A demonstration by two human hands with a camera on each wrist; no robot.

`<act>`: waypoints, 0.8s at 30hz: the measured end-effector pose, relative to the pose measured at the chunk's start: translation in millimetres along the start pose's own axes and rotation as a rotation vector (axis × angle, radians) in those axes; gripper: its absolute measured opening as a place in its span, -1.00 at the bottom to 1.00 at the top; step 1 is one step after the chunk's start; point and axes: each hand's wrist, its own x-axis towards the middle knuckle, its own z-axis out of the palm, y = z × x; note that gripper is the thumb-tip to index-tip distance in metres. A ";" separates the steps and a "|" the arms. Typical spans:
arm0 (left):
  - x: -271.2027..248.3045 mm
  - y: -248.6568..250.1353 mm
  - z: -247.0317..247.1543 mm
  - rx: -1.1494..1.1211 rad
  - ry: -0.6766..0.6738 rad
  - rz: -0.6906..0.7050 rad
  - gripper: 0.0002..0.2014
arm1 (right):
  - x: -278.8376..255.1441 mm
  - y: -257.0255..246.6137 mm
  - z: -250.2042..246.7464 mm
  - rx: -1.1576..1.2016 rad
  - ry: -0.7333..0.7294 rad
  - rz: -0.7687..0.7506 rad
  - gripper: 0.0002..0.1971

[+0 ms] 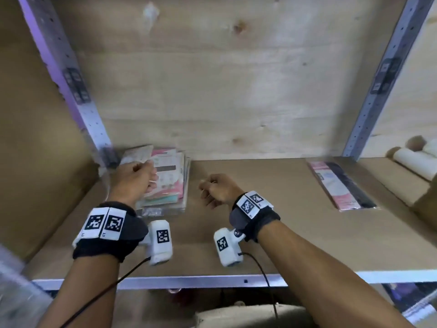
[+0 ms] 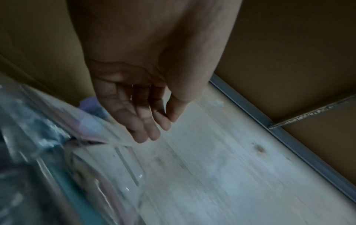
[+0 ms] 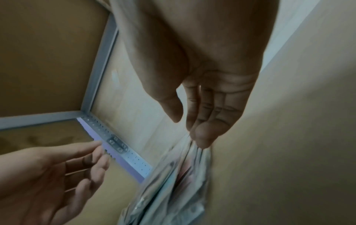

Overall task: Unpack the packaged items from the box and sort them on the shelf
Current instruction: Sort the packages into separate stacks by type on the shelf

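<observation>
Right hand, fingers relaxed, hovers above stacked packets; left hand alongside.

Both bare forearms reach forward side by side, each with a strapped wrist, the left hand hanging loose-fingered and holding nothing, the right hand just beside it, fingers relaxed, equally empty, apart from each other.

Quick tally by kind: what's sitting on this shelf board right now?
Stacks of clear-wrapped packets, left, count inside unclear: 1
Single pink-and-black packets, right: 1
Pale rolls, far right past the post: 2 visible
Total: 4
</observation>
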 end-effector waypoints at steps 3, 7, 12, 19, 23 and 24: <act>-1.0 -5.2 -23.9 0.052 0.070 0.046 -0.75 | 31.8 -18.7 39.7 -0.019 0.008 -0.012 -0.68; -0.3 -8.6 -36.5 0.226 0.114 0.118 -0.69 | 55.1 -27.7 62.4 -0.156 0.008 -0.081 -0.69; 1.4 -14.8 -38.9 0.276 0.107 0.140 -0.66 | 60.1 -23.0 56.9 -0.147 0.005 -0.001 -0.66; -3.8 -16.6 -4.9 0.210 0.019 0.115 -0.76 | 27.2 -14.6 15.7 0.048 -0.055 0.073 -0.78; -16.0 -6.6 33.0 -0.004 -0.119 0.002 -0.89 | -10.1 -11.1 -24.8 0.182 -0.071 0.066 -0.84; -20.4 -2.0 42.8 -0.082 -0.178 -0.049 -0.87 | -19.2 -10.6 -35.5 0.175 -0.058 0.041 -0.84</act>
